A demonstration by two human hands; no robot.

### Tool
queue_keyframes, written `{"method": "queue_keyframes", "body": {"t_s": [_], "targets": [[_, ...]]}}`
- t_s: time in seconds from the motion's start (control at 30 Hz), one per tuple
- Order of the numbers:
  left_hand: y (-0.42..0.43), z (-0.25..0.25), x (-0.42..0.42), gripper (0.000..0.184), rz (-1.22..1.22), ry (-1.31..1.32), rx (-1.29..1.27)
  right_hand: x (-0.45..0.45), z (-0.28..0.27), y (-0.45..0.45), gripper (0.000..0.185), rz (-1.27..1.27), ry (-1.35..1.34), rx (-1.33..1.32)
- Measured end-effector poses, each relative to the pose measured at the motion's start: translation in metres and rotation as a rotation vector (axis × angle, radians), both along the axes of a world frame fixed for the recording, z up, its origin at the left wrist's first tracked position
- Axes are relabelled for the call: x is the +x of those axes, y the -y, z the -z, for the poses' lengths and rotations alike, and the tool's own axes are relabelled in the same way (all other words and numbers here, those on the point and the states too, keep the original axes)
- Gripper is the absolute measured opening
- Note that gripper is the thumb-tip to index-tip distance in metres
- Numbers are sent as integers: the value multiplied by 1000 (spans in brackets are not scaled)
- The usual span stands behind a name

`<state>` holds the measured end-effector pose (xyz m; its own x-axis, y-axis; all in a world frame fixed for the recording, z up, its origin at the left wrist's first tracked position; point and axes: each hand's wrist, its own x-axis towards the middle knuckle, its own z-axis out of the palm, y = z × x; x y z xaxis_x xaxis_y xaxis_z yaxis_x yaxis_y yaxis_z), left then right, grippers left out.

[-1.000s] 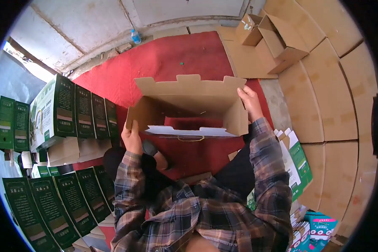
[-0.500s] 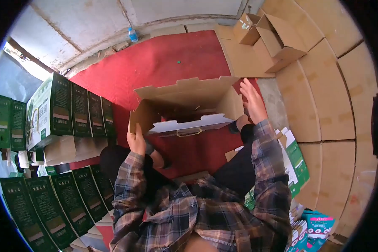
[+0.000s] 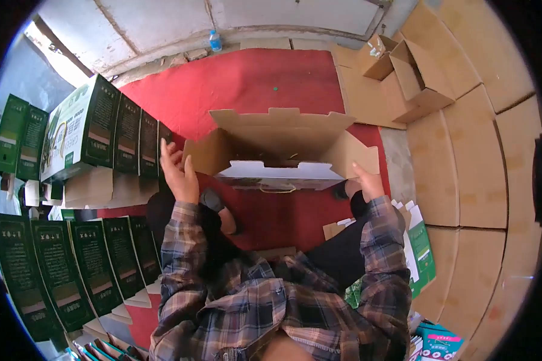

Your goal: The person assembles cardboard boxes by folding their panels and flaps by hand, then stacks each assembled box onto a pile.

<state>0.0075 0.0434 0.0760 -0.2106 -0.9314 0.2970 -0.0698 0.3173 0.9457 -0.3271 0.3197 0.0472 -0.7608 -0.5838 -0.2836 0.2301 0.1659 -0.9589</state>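
An upright cardboard box (image 3: 283,181), open at the top, stands between my knees with its brown inside showing. Its near panel is printed and carries a string handle (image 3: 277,191). My right hand (image 3: 368,182) pinches the right side flap, thumb on the near face and the other fingers hidden behind. My left hand (image 3: 179,175) is open beside the left flap (image 3: 200,150), fingers spread and holding nothing. The far flap (image 3: 283,120) stands up with a notched edge.
Green printed boxes (image 3: 96,129) stand in rows at left. Stacked brown cartons (image 3: 482,162) line the right side. Two open cartons (image 3: 418,75) lie at the back right, and a water bottle (image 3: 215,40) stands by the wall. A red mat (image 3: 235,78) covers the floor.
My left hand has let go of the left flap and spread open. The right hand, open before, now grips the right flap. Both side flaps lean further outward. The view has shifted slightly.
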Motion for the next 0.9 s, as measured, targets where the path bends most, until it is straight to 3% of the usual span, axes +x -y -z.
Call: {"method": "queue_keyframes", "body": {"t_s": [0.07,0.1,0.17,0.3,0.47,0.67,0.73,0.77,0.83,0.87,0.9], "targets": [[4,-31,-5,64,-230,708,-504,3,-3,-5,46,17,88,-53],[7,-31,-9,64,-229,710,-502,4,-4,-8,44,-2,145,-70],[15,-31,-21,71,-177,987,-707,3,-2,-15,43,-15,201,-90],[23,-35,-46,73,-23,1050,-823,0,3,-29,44,-87,247,-82],[21,-50,-59,87,194,1117,-662,-4,14,-39,49,-107,281,-81],[24,-49,-78,90,209,875,-636,0,12,-37,48,-116,277,-120],[25,-44,-81,73,254,780,-669,3,11,-36,47,-122,224,-116],[26,-41,-79,73,260,780,-669,-1,17,-37,47,-116,226,-114],[27,-33,-68,42,447,778,-480,-6,30,-37,46,-60,283,-99],[28,-27,-62,42,453,779,-477,-9,34,-39,46,-56,286,-96],[28,-21,-56,30,566,710,-436,-8,30,-36,46,-35,305,-83]]}}
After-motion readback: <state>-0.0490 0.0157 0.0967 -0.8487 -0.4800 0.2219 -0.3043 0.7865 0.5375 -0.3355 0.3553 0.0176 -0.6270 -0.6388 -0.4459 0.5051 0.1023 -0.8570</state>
